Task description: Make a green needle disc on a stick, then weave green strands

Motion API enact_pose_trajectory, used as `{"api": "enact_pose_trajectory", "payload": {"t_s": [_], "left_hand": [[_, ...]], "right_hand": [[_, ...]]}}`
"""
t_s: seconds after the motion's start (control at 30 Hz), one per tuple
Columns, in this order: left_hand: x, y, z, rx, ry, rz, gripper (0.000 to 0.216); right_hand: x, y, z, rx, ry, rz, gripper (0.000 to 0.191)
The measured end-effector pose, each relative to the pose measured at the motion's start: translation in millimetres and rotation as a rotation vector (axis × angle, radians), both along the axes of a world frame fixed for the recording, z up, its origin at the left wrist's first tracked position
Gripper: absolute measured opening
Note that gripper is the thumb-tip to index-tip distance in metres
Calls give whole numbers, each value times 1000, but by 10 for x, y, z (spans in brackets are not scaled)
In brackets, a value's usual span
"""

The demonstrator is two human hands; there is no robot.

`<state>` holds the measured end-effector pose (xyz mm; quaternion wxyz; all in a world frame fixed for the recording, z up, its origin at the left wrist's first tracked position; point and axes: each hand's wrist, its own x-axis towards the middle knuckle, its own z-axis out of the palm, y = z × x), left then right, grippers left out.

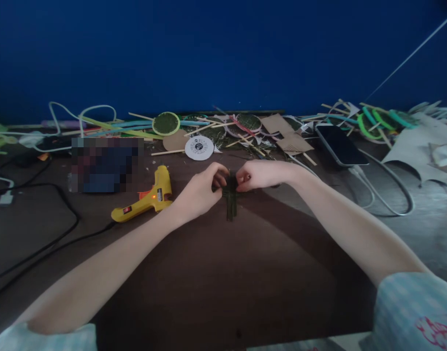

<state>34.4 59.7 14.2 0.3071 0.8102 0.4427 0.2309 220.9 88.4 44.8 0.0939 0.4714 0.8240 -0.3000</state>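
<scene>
Dark green woven strips (231, 204) lie on the brown table in front of me, crossing one another in a small weave. My left hand (204, 187) is closed at the left side of the weave, its thumb and fingers pinched on the strips. From the right, my right hand (254, 175) has its fingers curled together on the opposite edge. The fingers hide part of the upper weave. A yellow hot glue gun (150, 197) with a lit orange light lies on its side just left of my left hand.
Behind my hands lie a white printed disc (199, 147), green round pieces (165, 124), cardboard pieces (294, 142) and wooden sticks. A phone (340, 145) on a white cable (387, 204) rests at the right. Black cords (62, 248) cross the left side. A blue wall (223, 53) stands behind.
</scene>
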Motion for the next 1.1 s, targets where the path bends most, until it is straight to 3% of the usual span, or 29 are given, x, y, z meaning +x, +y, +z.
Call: {"api": "enact_pose_trajectory", "payload": {"t_s": [0.37,0.8,1.1], "left_hand": [[26,-14,46,-26,53,-12,39],[54,-28,47,-7,111,5,23],[72,-31,-34,180,234,-5,4]], "right_hand": [[18,23,-32,29,15,20,16],[6,14,-12,-1,-2,9,16],[36,4,93,-21,114,-52,16]]}}
